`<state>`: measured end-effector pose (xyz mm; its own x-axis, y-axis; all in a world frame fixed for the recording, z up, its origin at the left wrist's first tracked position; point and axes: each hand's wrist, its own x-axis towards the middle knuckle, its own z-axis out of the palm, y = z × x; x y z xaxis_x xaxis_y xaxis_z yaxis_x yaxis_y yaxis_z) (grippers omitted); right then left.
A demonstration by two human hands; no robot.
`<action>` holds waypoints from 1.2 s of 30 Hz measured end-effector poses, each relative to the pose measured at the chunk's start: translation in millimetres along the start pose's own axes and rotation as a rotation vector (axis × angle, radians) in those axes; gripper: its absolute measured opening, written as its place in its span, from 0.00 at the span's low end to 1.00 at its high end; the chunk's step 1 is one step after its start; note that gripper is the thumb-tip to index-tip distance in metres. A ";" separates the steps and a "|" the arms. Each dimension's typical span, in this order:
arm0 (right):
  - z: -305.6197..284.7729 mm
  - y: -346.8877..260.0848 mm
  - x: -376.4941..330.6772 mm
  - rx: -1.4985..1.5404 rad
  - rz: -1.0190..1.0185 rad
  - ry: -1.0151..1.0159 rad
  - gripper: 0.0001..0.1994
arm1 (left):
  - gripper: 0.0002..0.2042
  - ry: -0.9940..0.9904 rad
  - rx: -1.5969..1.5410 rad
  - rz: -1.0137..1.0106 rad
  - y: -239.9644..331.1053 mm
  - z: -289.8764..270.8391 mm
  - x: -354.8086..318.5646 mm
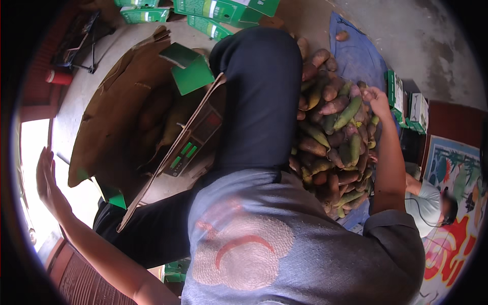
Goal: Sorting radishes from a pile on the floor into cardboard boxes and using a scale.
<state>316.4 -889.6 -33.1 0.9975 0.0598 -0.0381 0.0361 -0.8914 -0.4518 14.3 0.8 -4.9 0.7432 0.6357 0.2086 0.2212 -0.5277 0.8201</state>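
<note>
My left hand (50, 185) is raised beside the left side of a large cardboard carton (104, 117), fingers stretched out and holding nothing. Several root vegetables (170, 122) lie in the carton's shadowed inside. Against its right wall shows a scale (190, 145) with a lit green display. On my right, my right hand (375, 99) is at the far right edge of a heap of long green and reddish root vegetables (348, 113). Its fingers are curled together by the vegetables; what they hold, if anything, is hidden.
The heap lies on a blue sheet (356, 53), beside my bent leg (256, 96). Green cartons (218, 12) stand at the far side, and more green and white boxes (406, 104) at the right. Another person (424, 203) is at the right edge.
</note>
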 end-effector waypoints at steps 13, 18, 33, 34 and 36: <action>63.8 288.3 -145.8 -0.266 0.456 -0.167 0.35 | 0.26 0.099 -0.233 -0.229 -51.3 -15.0 10.0; 84.2 255.2 -169.6 -0.645 0.652 -0.234 0.43 | 0.21 0.123 -0.267 -0.260 -61.7 -6.4 13.9; 64.4 66.4 -92.2 -0.642 0.195 0.520 0.33 | 0.20 0.147 -0.165 -0.156 5.4 -8.6 17.7; 51.5 28.1 -70.5 -0.526 0.041 0.561 0.31 | 0.18 0.110 -0.181 -0.115 6.9 -8.6 17.0; 28.5 -38.9 -29.8 -0.138 -0.116 0.676 0.29 | 0.16 0.060 -0.183 -0.102 13.2 -1.7 16.4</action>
<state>283.5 -843.9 -39.8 0.8042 -0.0947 0.5868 0.1073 -0.9479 -0.3000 28.3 5.1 10.3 0.6825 0.7161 0.1464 0.1708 -0.3510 0.9207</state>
